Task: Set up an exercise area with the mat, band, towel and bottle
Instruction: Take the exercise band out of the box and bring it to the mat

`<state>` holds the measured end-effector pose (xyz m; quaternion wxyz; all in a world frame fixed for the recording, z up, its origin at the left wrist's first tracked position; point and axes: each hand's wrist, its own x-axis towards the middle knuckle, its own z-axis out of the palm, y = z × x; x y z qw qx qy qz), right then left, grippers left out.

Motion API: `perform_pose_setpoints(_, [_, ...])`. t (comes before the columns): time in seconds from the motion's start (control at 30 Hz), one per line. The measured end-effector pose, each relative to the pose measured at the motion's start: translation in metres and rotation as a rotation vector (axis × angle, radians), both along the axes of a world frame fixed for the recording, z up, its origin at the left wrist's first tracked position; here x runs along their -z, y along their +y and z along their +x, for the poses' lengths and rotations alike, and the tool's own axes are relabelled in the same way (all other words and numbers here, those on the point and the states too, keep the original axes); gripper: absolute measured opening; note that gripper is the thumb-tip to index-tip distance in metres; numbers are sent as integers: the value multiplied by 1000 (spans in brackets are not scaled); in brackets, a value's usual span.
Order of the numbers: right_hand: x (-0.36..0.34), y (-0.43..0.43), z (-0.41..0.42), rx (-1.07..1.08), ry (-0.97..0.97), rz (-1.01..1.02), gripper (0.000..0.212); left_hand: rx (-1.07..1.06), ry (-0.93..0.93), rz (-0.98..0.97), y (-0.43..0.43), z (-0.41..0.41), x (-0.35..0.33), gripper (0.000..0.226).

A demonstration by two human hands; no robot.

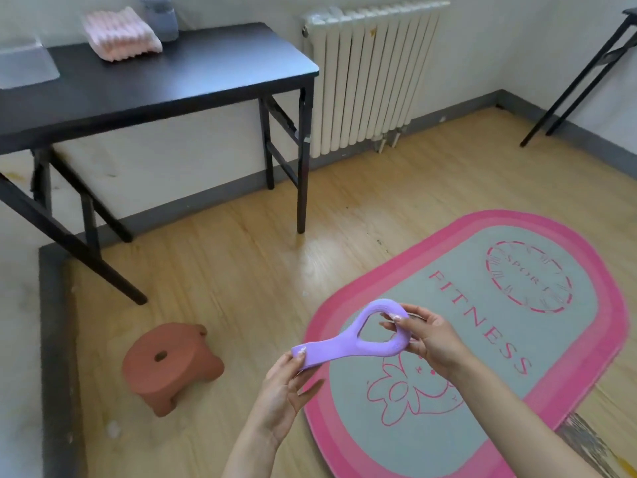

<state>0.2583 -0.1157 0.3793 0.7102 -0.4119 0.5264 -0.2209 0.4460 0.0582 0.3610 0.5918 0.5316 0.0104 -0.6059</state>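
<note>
While your left hand (286, 381) pinches the flat end of the purple band (358, 336), your right hand (431, 339) has its grip clamped through the loop, above the pink mat (586, 374) on the floor; farther back, the towel (120, 34) and bottle (160, 15) rest on the table (189, 74).

Between you and the counter (165, 81) lies open wooden floor (241, 270), passable all the way. The stool (170, 367) stands low on your left, beside the mat (482, 339). On the counter, the towel (120, 36) sits just in front of the bottle (162, 19), blocking a straight reach; the near half of the top is bare.
</note>
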Motion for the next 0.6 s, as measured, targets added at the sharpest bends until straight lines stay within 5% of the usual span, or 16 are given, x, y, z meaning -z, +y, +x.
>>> perform_pose_setpoints(0.33, [197,-37,8,62,19,-53,29,161,-26,40,-46,21,217,43])
perform_pose_setpoints(0.6, [341,-64,29,52,35,-68,27,110,11,60,-68,41,362,27])
